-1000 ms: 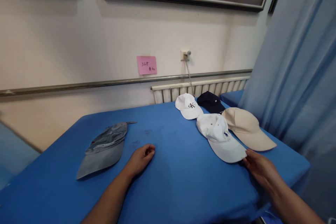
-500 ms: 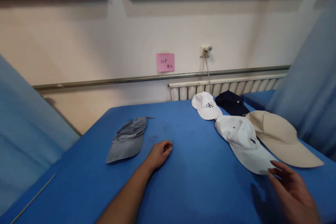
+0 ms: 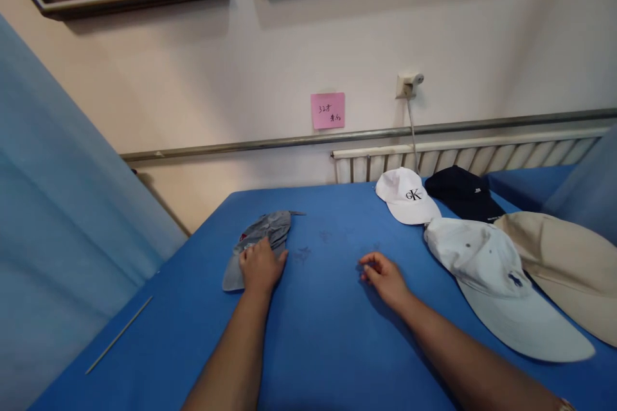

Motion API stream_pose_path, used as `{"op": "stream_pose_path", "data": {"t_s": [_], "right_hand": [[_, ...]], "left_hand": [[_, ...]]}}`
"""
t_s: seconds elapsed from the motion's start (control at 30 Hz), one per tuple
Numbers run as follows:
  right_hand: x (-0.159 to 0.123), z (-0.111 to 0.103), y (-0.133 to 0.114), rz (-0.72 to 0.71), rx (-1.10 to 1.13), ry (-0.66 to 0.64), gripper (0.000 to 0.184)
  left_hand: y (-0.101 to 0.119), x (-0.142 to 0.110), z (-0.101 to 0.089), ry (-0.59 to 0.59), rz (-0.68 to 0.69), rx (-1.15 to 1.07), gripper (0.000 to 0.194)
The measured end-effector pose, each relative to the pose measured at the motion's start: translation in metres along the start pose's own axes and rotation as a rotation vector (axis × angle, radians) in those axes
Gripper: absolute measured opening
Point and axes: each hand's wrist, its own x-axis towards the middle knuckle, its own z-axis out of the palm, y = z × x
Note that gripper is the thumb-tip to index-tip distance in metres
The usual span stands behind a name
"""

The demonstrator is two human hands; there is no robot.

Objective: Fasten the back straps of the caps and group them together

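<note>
My left hand [image 3: 261, 264] lies over the brim and front of a grey baseball cap [image 3: 277, 226], its fingers stretched forward and its thumb spread to the right. It covers part of the cap, and whether it presses on the cloth I cannot tell. My right hand [image 3: 384, 277] is above the middle of the blue-covered table [image 3: 332, 334], fingers loosely bent and apart, with nothing in them. To its right lies a pale cap [image 3: 482, 263] with a small dark emblem, its brim towards me.
Behind the pale cap are a white cap [image 3: 407, 194] with black letters, a navy cap [image 3: 460, 191] and a beige cap [image 3: 569, 263]. A thin stick [image 3: 119, 335] lies at the left. Blue curtains [image 3: 58, 205] hang at the side; a radiator [image 3: 463, 157] stands behind.
My left hand has moved left onto the grey cap. My right hand has left the pale cap's brim and come to the middle. The view has turned left and tilted.
</note>
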Motion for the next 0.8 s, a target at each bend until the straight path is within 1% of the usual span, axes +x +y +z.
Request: {"op": "stream_pose_path", "data": {"t_s": [0.07, 0.13, 0.23, 0.3, 0.37, 0.4, 0.47, 0.5, 0.57, 0.6, 0.63, 0.7, 0.8], "right_hand": [[-0.003, -0.006, 0.006, -0.015, 0.017, -0.067, 0.016], [-0.006, -0.009, 0.007, -0.010, 0.018, -0.099, 0.014], [-0.008, -0.007, 0.005, -0.004, 0.009, -0.108, 0.014], [-0.008, -0.004, 0.003, -0.003, -0.002, -0.081, 0.016], [-0.006, -0.005, 0.001, -0.008, 0.001, -0.001, 0.020], [-0.005, -0.007, -0.001, -0.027, 0.013, 0.069, 0.022], [0.001, -0.016, -0.006, -0.110, 0.046, 0.252, 0.026], [0.004, -0.022, -0.008, -0.162, 0.057, 0.346, 0.027], [0.011, -0.035, -0.012, -0.248, 0.050, 0.492, 0.027], [0.014, -0.041, -0.014, -0.270, 0.033, 0.539, 0.028], [0.017, -0.045, -0.014, -0.282, 0.009, 0.572, 0.028], [0.021, -0.051, -0.013, -0.292, -0.048, 0.610, 0.030], [0.024, -0.051, -0.003, -0.262, -0.102, 0.584, 0.034]], "left_hand": [[0.000, 0.003, 0.002, -0.084, 0.034, 0.072, 0.046], [0.000, 0.007, 0.002, -0.116, 0.061, 0.104, 0.040], [0.004, 0.010, 0.002, -0.104, 0.073, 0.080, 0.034], [0.013, 0.007, 0.000, -0.066, 0.137, 0.007, 0.030], [0.027, -0.002, -0.002, -0.028, 0.287, -0.100, 0.027], [0.035, -0.008, -0.004, -0.015, 0.388, -0.159, 0.025], [0.052, -0.021, -0.008, -0.001, 0.579, -0.274, 0.024], [0.059, -0.027, -0.011, 0.003, 0.661, -0.323, 0.028], [0.067, -0.034, -0.015, 0.022, 0.766, -0.395, 0.035], [0.068, -0.036, -0.017, 0.037, 0.792, -0.417, 0.036], [0.067, -0.035, -0.017, 0.054, 0.797, -0.431, 0.036], [0.060, -0.030, -0.015, 0.095, 0.758, -0.449, 0.033], [0.047, -0.019, -0.004, 0.128, 0.592, -0.492, 0.024]]}}
